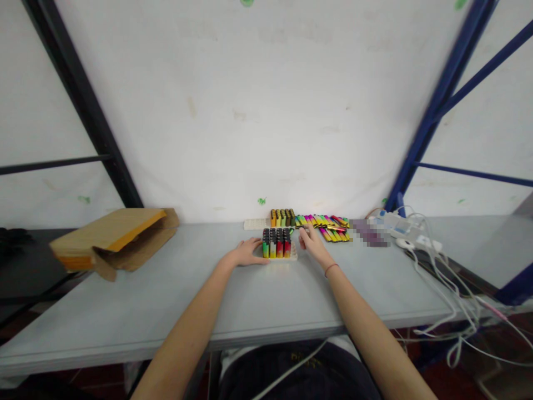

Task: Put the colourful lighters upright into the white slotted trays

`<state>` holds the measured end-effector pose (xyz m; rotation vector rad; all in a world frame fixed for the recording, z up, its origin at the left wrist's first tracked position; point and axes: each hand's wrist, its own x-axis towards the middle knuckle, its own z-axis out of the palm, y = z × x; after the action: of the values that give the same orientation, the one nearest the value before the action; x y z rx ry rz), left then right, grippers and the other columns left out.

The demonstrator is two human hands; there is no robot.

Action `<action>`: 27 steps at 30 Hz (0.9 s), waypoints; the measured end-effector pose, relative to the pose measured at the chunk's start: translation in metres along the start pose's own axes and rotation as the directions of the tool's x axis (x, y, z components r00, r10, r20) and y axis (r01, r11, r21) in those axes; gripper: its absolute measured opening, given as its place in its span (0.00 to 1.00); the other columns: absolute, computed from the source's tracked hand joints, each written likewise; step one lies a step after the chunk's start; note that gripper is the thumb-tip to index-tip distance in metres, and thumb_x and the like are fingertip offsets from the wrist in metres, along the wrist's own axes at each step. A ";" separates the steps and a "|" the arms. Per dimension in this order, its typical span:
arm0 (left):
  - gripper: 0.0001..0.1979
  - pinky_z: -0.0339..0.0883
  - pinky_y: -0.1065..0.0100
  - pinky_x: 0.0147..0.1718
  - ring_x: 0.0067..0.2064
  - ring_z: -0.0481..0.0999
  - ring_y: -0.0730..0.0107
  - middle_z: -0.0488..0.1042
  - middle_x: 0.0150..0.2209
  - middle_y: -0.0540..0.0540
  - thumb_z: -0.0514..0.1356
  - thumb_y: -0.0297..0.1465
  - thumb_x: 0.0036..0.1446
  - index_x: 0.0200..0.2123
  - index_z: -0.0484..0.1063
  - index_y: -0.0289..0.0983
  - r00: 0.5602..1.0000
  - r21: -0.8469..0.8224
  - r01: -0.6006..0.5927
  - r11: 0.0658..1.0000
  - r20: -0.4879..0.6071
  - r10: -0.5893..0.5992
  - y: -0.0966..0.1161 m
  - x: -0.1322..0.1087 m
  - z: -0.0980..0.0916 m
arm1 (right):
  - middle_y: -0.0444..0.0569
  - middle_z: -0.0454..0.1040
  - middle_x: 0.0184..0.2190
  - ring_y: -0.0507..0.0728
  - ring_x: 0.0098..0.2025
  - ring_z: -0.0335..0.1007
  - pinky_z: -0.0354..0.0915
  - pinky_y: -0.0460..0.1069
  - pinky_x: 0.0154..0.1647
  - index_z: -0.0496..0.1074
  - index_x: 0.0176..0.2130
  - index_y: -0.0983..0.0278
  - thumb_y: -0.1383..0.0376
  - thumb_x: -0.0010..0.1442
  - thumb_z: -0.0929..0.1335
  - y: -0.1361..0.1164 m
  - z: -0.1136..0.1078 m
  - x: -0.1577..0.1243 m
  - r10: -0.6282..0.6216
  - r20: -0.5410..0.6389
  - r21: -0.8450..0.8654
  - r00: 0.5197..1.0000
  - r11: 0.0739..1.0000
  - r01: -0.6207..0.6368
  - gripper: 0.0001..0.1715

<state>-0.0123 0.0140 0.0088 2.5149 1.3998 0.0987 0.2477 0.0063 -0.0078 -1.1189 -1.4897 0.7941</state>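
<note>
2 trays: your left hand [249,253] lies flat, fingers open, against the front tray [293,258] of upright lighters [276,244], mid-table; rear tray [255,224] behind | your right hand [311,243] is at 1 loose lighter pile [332,227], can't tell its grip | 1 cardboard box [112,236] left | grey table [166,300], white wall [266,111], cables [437,278] right
</note>
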 end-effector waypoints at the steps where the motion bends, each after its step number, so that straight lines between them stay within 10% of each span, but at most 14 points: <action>1: 0.44 0.44 0.55 0.61 0.64 0.52 0.51 0.53 0.64 0.40 0.56 0.56 0.47 0.62 0.55 0.38 1.000 -0.007 -0.009 1.000 0.003 0.009 -0.001 -0.001 -0.001 | 0.46 0.69 0.27 0.53 0.29 0.65 0.63 0.47 0.32 0.66 0.40 0.63 0.48 0.58 0.61 -0.002 0.001 0.000 -0.063 -0.018 -0.043 0.998 0.997 0.062 0.22; 6: 0.45 0.43 0.57 0.61 0.64 0.51 0.51 0.52 0.65 0.42 0.57 0.56 0.46 0.62 0.55 0.38 1.000 -0.021 -0.016 1.000 0.023 0.016 -0.004 -0.002 -0.002 | 0.55 0.73 0.42 0.58 0.42 0.68 0.65 0.51 0.43 0.70 0.41 0.66 0.50 0.57 0.63 -0.003 0.000 0.002 -0.185 -0.085 -0.123 0.979 0.977 0.174 0.24; 27: 0.46 0.39 0.53 0.61 0.66 0.46 0.50 0.49 0.66 0.39 0.54 0.58 0.49 0.64 0.51 0.37 0.999 0.036 0.005 0.999 0.044 -0.006 -0.001 -0.004 0.001 | 0.49 0.75 0.33 0.56 0.34 0.72 0.65 0.49 0.38 0.67 0.49 0.63 0.60 0.61 0.61 0.000 0.001 -0.004 -0.237 0.016 -0.329 0.971 0.916 0.229 0.19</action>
<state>-0.0147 0.0111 0.0081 2.5263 1.4035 0.0171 0.2465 0.0027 -0.0096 -1.1586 -1.7400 0.3720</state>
